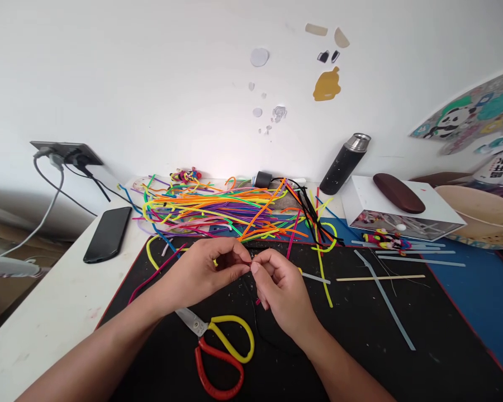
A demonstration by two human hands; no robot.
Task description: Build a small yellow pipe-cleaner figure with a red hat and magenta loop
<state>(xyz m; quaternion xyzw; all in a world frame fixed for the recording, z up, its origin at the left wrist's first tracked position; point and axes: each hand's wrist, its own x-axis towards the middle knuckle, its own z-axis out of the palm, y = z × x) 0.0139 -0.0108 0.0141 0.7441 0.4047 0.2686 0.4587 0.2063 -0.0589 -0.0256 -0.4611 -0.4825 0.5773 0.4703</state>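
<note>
My left hand (205, 272) and my right hand (280, 287) meet over the black mat (327, 346), each closed in a pinch. Between their fingertips shows a tiny bit of dark-red pipe cleaner (248, 263); fingers hide most of it. Below the hands lie scissors (224, 357) with one yellow and one red handle, blades partly under my left forearm. A thin black cord (257, 321) runs down the mat beneath my right hand. Just beyond my fingers spreads a heap of coloured pipe cleaners (218, 209). One magenta pipe cleaner (151, 276) lies left of my left hand.
A phone (108, 234) lies at left, near a wall socket (67, 152). Behind stand a black thermos (346, 163) and a white box (436, 202) with a brown case (398, 192). Several translucent glue sticks (388, 304), a wooden stick (381, 278) and a small colourful figure (386, 241) lie right.
</note>
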